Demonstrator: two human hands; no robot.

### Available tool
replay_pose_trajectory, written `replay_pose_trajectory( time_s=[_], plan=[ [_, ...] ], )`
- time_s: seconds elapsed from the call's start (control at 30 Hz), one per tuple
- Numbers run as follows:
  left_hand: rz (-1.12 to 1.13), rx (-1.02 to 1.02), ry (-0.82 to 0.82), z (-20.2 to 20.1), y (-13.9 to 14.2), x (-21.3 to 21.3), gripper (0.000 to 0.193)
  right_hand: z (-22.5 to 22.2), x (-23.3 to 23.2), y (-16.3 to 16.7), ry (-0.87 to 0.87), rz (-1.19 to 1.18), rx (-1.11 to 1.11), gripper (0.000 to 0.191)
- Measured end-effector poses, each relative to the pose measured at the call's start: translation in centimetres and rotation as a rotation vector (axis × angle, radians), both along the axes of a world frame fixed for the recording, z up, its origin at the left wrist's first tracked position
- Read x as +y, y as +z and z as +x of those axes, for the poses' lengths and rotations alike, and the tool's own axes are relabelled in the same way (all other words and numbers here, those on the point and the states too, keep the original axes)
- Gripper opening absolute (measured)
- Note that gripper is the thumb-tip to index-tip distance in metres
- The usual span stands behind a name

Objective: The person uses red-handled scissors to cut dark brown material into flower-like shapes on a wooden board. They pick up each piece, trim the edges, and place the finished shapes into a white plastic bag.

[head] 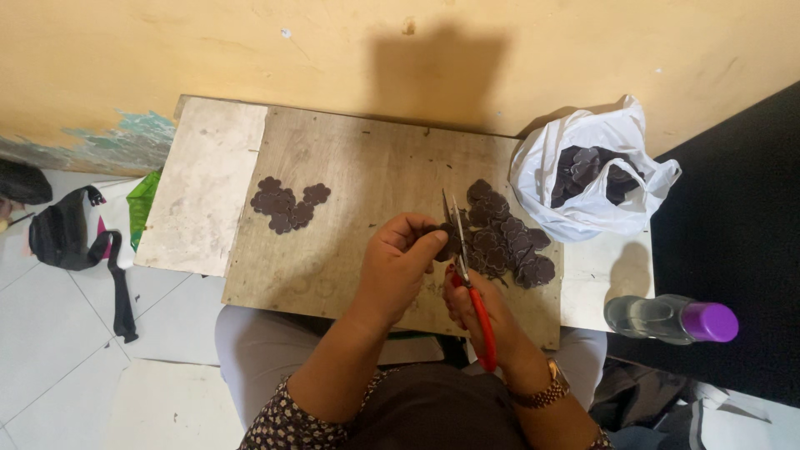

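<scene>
Left hand (402, 258) curled over board (358, 167), thumb and fingers pinching dark flower piece (444, 242) near board's middle front; right hand (477, 310) lower, wrist bent up, wrapped round red-handled scissors (463, 267), blades parted at piece. Piles either side, bag (583, 179) and bottle (671, 319) to the right

1. One view only, from a camera worn on the person's head, looking steeply down.
2. It faces forward toward a yellow wall (500, 42) that runs across the top edge.
3. It sits close: the desk (350, 167) fills the middle, and the person's forearms and lap enter from the bottom edge.
4. White floor tiles (50, 333) show at left, a dark floor area (742, 208) at right.
5. No second view shares the scene.
</scene>
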State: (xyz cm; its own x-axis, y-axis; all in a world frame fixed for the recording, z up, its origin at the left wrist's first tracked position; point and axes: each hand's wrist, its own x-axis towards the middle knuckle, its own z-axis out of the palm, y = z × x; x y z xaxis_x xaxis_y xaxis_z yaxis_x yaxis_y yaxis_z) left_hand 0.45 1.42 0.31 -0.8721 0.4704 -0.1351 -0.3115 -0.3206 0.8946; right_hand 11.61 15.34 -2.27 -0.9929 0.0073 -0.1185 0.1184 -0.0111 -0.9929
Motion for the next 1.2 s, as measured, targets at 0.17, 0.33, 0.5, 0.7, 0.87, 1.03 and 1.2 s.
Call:
replay_pose_trajectory(
  time_s=[0.17, 0.33, 0.5, 0.7, 0.87, 1.03, 1.2],
  plan=[
    [0.000, -0.061, -0.022, -0.3, -0.5, -0.1, 0.010, 0.1, 0.2, -1.0, -0.036, -0.015, 0.034, 0.049],
    [0.119, -0.100, -0.006, -1.3, -1.2, -0.3, 0.023, -0.4, 1.8, -4.0, -0.167, -0.091, -0.014, 0.045],
    [0.347, -0.219, -0.034, -2.4, -1.3, -2.0, 0.045, -0.7, 4.1, -8.8, -0.243, -0.171, -0.095, 0.041],
    [0.291, -0.251, 0.005, -3.2, -3.3, -3.9, 0.049, 0.6, 5.4, -13.4, -0.250, -0.205, -0.152, 0.037],
    [0.060, -0.106, 0.116, -4.3, -9.4, -3.1, 0.032, 0.4, 6.3, -14.9, -0.288, -0.217, -0.169, 0.036],
    [-0.658, 0.329, 0.519, -4.1, -15.2, -7.0, 0.018, -0.6, 6.7, -14.7, -0.227, -0.211, -0.069, 0.036],
    [-0.457, 0.332, 0.644, -5.0, -15.5, -10.3, 0.019, -0.7, 6.9, -14.1, -0.262, -0.139, -0.140, 0.035]
  ],
)
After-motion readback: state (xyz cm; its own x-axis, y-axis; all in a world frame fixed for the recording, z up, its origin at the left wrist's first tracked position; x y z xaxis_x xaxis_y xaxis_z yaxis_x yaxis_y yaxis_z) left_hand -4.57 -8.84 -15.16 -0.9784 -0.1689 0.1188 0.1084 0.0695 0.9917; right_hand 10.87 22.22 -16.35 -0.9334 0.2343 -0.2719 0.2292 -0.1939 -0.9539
